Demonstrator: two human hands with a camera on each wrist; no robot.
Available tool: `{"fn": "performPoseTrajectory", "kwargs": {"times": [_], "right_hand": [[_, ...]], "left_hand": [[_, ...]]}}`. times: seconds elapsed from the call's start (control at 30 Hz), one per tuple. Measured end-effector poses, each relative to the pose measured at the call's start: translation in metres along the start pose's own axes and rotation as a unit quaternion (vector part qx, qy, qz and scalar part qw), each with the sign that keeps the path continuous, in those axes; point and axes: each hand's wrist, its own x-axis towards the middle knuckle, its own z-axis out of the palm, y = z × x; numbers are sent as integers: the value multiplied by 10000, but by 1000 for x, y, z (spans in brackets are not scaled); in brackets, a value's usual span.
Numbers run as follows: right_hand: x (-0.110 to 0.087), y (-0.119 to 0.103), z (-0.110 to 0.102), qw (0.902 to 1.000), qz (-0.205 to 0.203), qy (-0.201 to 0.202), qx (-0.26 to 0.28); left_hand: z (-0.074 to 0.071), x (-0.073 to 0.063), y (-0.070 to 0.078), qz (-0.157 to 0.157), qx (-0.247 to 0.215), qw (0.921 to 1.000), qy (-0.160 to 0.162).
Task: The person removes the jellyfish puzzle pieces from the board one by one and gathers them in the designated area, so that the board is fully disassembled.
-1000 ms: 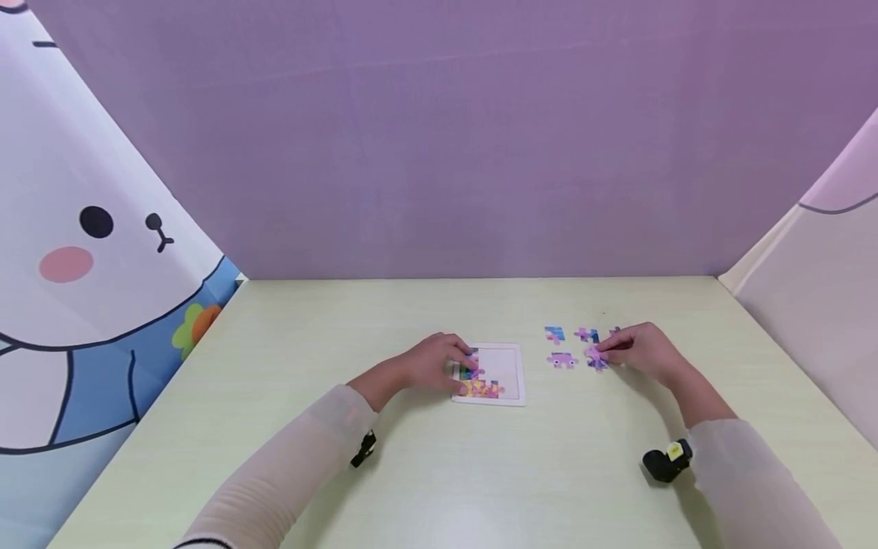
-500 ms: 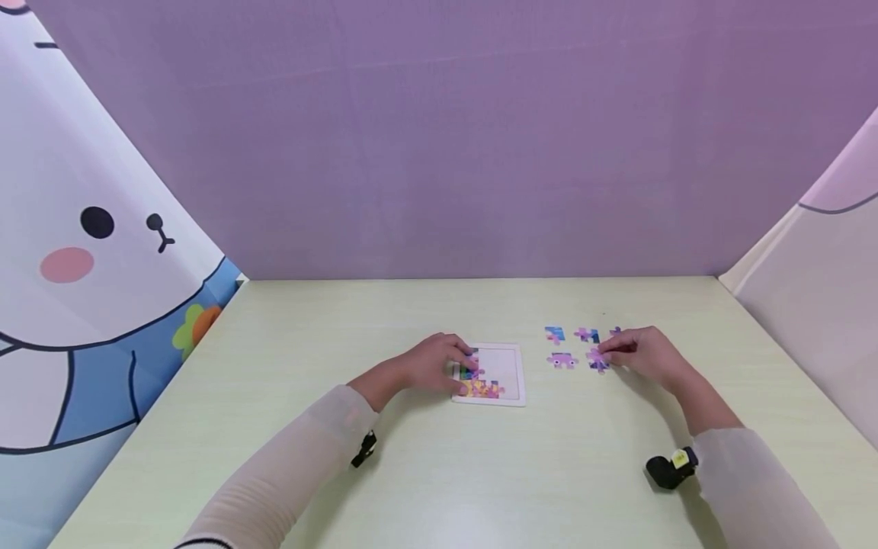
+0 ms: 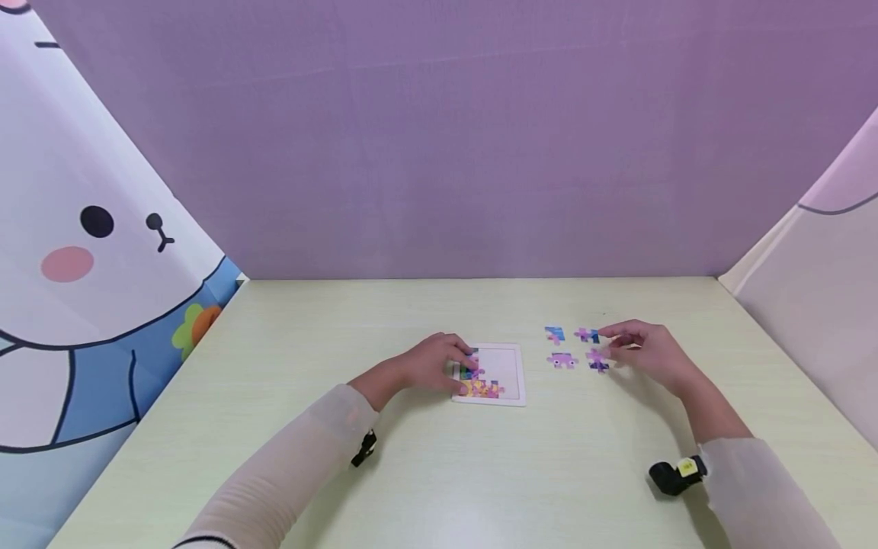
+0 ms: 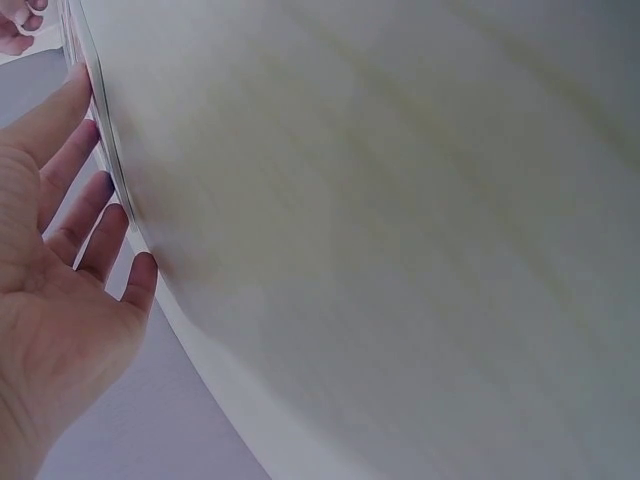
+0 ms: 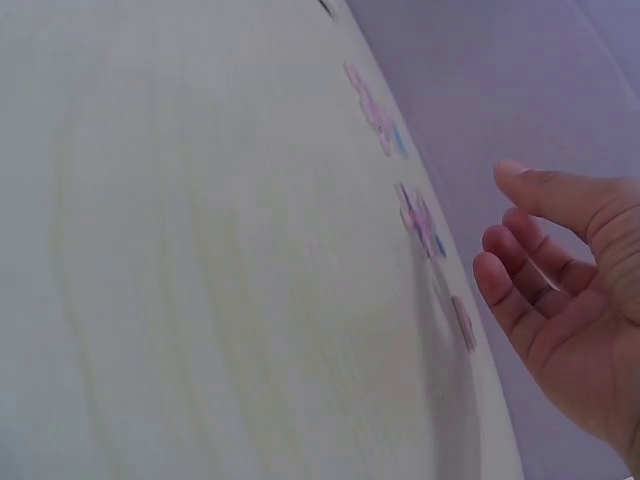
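Observation:
My left hand (image 3: pixel 439 362) rests at the left edge of a white square puzzle tray (image 3: pixel 523 381), its loosely bent fingers over the pieces there. Yellow-pink puzzle pieces (image 3: pixel 483 389) line the tray's front and left sides; some are hidden under the fingers. In the left wrist view, the fingertips (image 4: pixel 145 262) of that hand are right at the tray's edge. My right hand (image 3: pixel 648 351) hovers at the loose pieces, thumb and forefinger apart. A pink-purple puzzle piece (image 3: pixel 597 361) lies by its thumb, and a pink-blue piece (image 3: pixel 587 335) near its forefinger.
Two more loose pieces lie left of these: a blue-pink one (image 3: pixel 555 334) behind and a pink one with eyes (image 3: pixel 562 360) in front. A purple partition (image 3: pixel 439 152) closes off the table's back, with a printed panel (image 3: pixel 123 229) along the left.
My right hand has come off the pink-purple piece, which now lies flat. Its fingers have spread, the forefinger reaching towards the back row. My left hand has stayed still on the tray.

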Motion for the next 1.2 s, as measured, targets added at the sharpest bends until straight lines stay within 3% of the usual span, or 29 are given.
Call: {"fn": "performPoseTrajectory", "kwargs": {"times": [0.23,0.7,1.2], "right_hand": [[-5,-11,5,9993,-235,147,263],[-10,-34,23,9948,-660,42,780],[-10,-51,40,9895,-1156,-7,867]], "left_hand": [[-1,0,1,-10,-76,10000,-12],[1,1,-1,-43,12,10000,-15],[0,1,-1,35,79,9999,-59]]}}
